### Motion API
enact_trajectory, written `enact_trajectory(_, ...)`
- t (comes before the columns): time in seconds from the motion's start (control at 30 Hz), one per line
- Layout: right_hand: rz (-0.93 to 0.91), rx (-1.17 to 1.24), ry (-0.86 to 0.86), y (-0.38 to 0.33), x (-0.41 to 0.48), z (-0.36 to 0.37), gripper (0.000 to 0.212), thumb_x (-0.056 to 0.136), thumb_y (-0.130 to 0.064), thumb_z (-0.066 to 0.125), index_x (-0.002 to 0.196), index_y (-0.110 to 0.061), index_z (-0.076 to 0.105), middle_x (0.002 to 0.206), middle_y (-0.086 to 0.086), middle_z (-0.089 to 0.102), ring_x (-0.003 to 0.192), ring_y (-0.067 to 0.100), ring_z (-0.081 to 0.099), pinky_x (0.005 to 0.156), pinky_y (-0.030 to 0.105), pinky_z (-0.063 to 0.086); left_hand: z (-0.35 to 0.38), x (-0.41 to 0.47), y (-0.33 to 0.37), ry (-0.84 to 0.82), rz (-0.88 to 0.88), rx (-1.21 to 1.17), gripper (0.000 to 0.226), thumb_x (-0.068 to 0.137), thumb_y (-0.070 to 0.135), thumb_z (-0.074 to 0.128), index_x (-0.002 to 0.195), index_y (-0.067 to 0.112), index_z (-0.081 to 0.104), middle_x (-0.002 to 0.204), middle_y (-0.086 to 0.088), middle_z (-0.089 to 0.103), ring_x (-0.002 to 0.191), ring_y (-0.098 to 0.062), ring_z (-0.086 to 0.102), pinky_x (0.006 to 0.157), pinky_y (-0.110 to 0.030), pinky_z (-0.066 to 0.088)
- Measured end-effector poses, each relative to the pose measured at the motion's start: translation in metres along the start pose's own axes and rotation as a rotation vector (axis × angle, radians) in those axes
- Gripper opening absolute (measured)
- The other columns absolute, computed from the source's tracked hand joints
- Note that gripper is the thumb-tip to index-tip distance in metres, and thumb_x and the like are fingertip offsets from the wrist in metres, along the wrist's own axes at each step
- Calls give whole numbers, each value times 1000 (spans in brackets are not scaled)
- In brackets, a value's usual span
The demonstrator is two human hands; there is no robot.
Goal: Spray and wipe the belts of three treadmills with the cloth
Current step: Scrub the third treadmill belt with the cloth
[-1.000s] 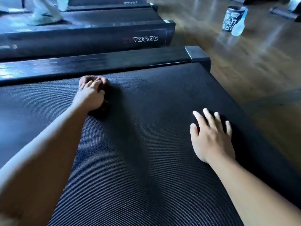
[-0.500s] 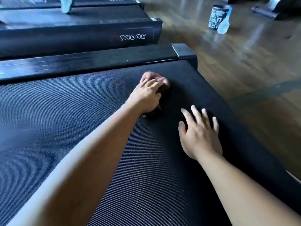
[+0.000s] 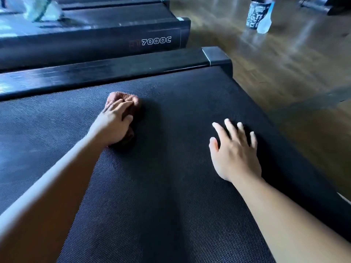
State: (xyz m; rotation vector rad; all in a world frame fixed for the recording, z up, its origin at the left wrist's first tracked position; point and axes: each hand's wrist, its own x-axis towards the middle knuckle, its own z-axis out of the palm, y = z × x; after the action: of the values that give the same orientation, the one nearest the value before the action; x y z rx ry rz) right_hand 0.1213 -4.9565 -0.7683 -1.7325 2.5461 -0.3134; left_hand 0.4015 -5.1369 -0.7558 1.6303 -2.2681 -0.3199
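A dark ribbed treadmill belt [image 3: 171, 186] fills most of the view. My left hand [image 3: 114, 124] presses a bunched reddish-brown cloth [image 3: 125, 98] onto the belt, left of its middle and near the far side rail. My right hand [image 3: 235, 154] lies flat on the belt with its fingers spread, to the right of the cloth and close to the belt's rear end. It holds nothing. A clear spray bottle [image 3: 265, 21] stands on the floor at the far right, next to a patterned cup [image 3: 256, 13].
The black side rail [image 3: 114, 71] borders the belt's far edge. A second treadmill [image 3: 95, 40] marked 7000C lies beyond it, with another behind. A blurred shoe [image 3: 43, 10] of another person is on that far belt. Wooden floor [image 3: 284, 73] spreads to the right.
My left hand swept the cloth to the right across the belt, then back to the left. My right hand stayed flat in about the same place.
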Motion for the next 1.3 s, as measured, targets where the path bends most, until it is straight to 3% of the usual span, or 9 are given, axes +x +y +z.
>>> enact_trajectory(0.17, 16, 16, -7, -1, 0, 0, 51, 102, -46, 26, 152, -39, 23, 165, -6, 11, 152, 25, 6, 121, 51, 2, 28, 42, 46, 15, -5, -11, 55, 98, 30, 52, 151, 24, 40, 161, -3, 31, 151, -23, 20, 124, -36, 14)
enact_trajectory(0.37, 4, 60, -19, 0, 2, -2, 49, 103, -45, 31, 151, -38, 27, 165, -7, 12, 152, 23, 4, 121, 49, 1, 48, -10, 113, -85, 315, -71, 55, 98, 30, 54, 151, 29, 40, 161, -1, 31, 152, -19, 16, 125, -34, 9)
enact_trajectory(0.5, 28, 153, -23, 11, 0, -7, 45, 103, -42, 32, 148, -33, 36, 164, -6, 18, 152, 19, 6, 122, 46, 0, 35, -77, 107, -156, 447, -98, 61, 91, 49, 41, 149, 30, 45, 158, 0, 37, 151, -19, 21, 124, -26, 7)
enact_trajectory(0.6, 36, 304, -22, 14, 6, -11, 43, 104, -39, 34, 143, -25, 46, 160, -1, 30, 151, 21, 14, 122, 41, 4, 20, -89, 77, -155, 356, -82, 66, 88, 54, 36, 147, 27, 47, 157, -1, 39, 151, -20, 23, 124, -29, 10)
enact_trajectory(0.7, 75, 440, -8, 21, 9, -22, 42, 103, -36, 38, 141, -21, 50, 157, 2, 36, 150, 24, 18, 122, 41, 8, 13, -73, 63, -83, 229, -69, 54, 96, 38, 52, 147, 22, 48, 157, -7, 39, 150, -22, 25, 122, -29, 10)
enact_trajectory(0.77, 89, 326, 13, 47, 4, -30, 43, 102, -38, 38, 141, -22, 49, 156, 1, 37, 148, 24, 20, 120, 45, 12, 20, -57, 74, -47, 159, -54, 51, 99, 27, 58, 148, 22, 46, 159, -8, 36, 151, -23, 23, 122, -29, 10)
enact_trajectory(0.93, 163, 76, -54, 119, -28, -43, 46, 101, -47, 31, 146, -35, 36, 160, -4, 28, 148, 23, 19, 121, 49, 14, 47, -14, 130, -42, 140, -49, 52, 99, 28, 53, 150, 25, 42, 162, -3, 30, 152, -19, 16, 123, -33, 10)
enact_trajectory(1.17, 238, 135, -32, 123, -35, -45, 46, 103, -47, 27, 149, -41, 27, 160, -5, 27, 142, 23, 33, 108, 42, 32, 79, -25, 221, -128, 375, -69, 53, 98, 31, 51, 150, 29, 41, 161, -1, 31, 152, -23, 15, 124, -34, 9)
enact_trajectory(1.3, 211, 122, -8, 123, -36, -43, 46, 103, -43, 28, 149, -38, 28, 160, -1, 27, 139, 28, 37, 103, 43, 36, 78, -73, 220, -254, 587, -127, 55, 96, 40, 51, 150, 35, 41, 161, 2, 32, 153, -20, 16, 125, -36, 12)
